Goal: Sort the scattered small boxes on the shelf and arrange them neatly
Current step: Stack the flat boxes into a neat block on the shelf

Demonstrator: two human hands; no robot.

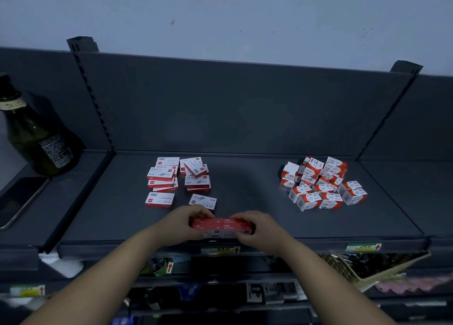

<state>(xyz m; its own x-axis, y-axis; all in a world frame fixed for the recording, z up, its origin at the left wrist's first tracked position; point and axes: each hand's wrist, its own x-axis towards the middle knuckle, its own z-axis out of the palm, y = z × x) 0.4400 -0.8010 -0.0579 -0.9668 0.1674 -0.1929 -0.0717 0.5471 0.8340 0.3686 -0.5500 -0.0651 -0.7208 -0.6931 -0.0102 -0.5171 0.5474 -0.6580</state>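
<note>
Dark grey metal all round: the shelf (245,190) is a flat matte deck with a plain back panel (232,104) rising behind it. Right at the front edge sits the action. The left hand (182,223) and the right hand (259,229) each grip one end of a block of flat boxes (220,225), red on top and white below, stacked two deep and two across, with fingers curled over the far side.

Just behind the hands, two loose boxes lie flat, the left single box (159,199) and the tilted single box (203,201), the second nearly touching the left fingers. Further back comes the staple-box heap (179,175), thin cardboard slabs piled crookedly in two ragged stacks. Well apart on the right is the paper-clip box cluster (323,182), chunkier little cubes tumbled every which way, some on edge.

Off to the left, on the neighbouring deck, a dark green glass bottle (36,138) stands leaning in this wide view, and a glossy black phone (19,199) lies flat beside it. A green-and-yellow price tag (364,247) clings to the shelf lip.
</note>
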